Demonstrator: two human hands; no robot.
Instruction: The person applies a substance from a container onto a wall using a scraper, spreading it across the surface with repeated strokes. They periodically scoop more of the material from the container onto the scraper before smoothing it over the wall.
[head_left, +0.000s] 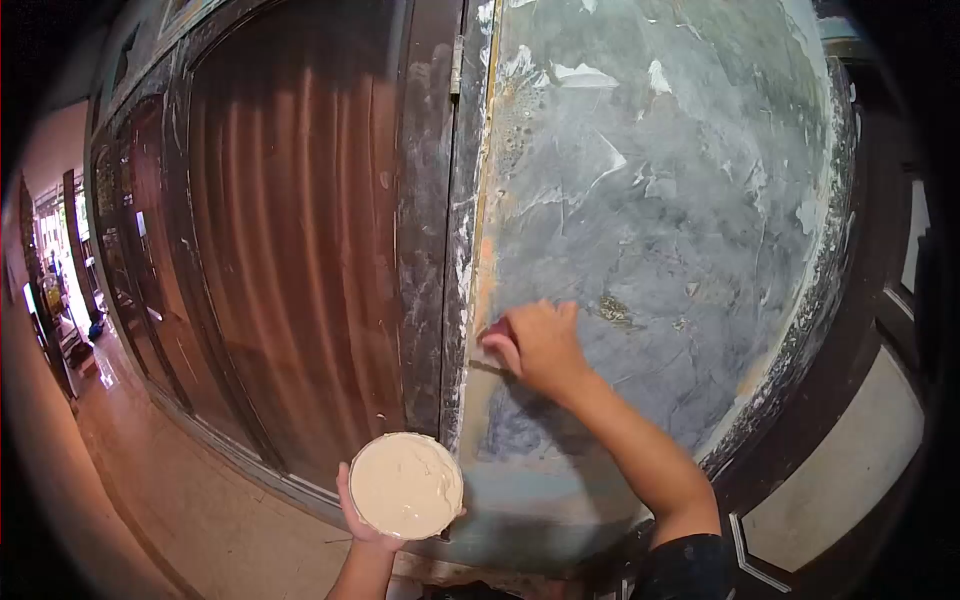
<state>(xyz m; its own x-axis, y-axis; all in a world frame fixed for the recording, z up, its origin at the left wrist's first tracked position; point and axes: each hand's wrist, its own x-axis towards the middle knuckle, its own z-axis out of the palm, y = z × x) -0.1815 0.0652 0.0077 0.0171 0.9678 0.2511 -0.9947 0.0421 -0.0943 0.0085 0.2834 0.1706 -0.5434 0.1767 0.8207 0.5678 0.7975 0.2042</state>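
My left hand (364,528) is wrapped around the side of a round tub (352,490), held low in front of the door frame. Pale cream filler paste (405,485) fills the tub nearly to the rim, with a rough ridge on its right side. Against the left edge of the grey wall (690,260), my right hand (545,345) is closed on a putty knife (497,332). Only a dark red bit of it and a thin edge below show; my fingers hide the rest. White smears and rough patches mark the wall.
Left of the wall stands a dark wooden frame (425,230) with a hinge, beside a glass pane backed by a reddish-brown curtain (300,250). A dark panelled door (840,450) is at the right. Tiled floor (215,500) runs along the left.
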